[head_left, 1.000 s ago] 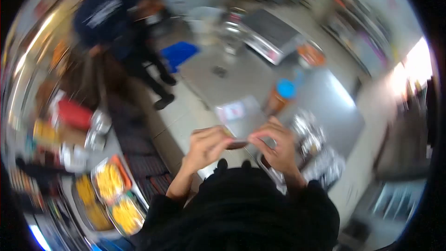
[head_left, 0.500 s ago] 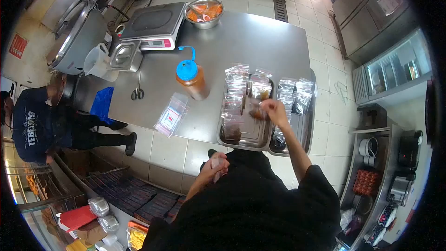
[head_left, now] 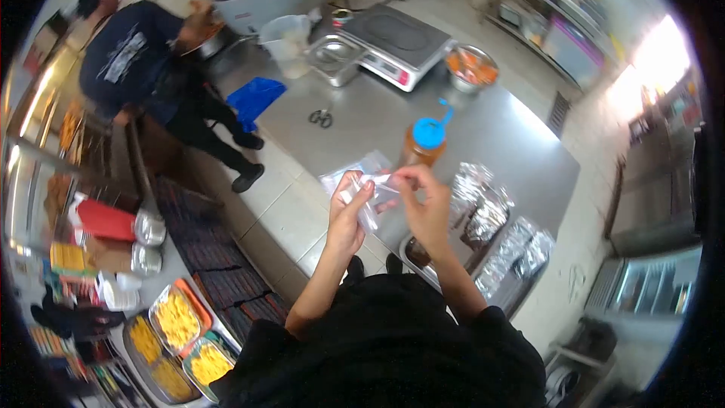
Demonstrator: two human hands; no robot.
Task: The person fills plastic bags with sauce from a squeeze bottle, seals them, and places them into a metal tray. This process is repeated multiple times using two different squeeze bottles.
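Note:
My left hand (head_left: 347,211) and my right hand (head_left: 423,208) are raised in front of me, both pinching a small clear plastic bag (head_left: 370,196) between them. Just behind the bag stands a squeeze bottle (head_left: 423,145) of orange-brown sauce with a blue cap. Under my right hand a metal tray (head_left: 423,266) holds several filled clear bags (head_left: 483,211). A stack of empty clear bags (head_left: 355,171) lies on the steel table (head_left: 498,143) beyond my left hand.
On the table's far side stand a scale (head_left: 393,36), a metal bowl (head_left: 472,68) of orange food, a small steel pan (head_left: 334,57), a white jug (head_left: 287,41) and scissors (head_left: 321,115). A person in a dark shirt (head_left: 143,53) stands at left. Trays of yellow food (head_left: 181,325) sit lower left.
My right hand has come back from the tray to meet my left hand, and both now hold a clear bag. The view has swung left.

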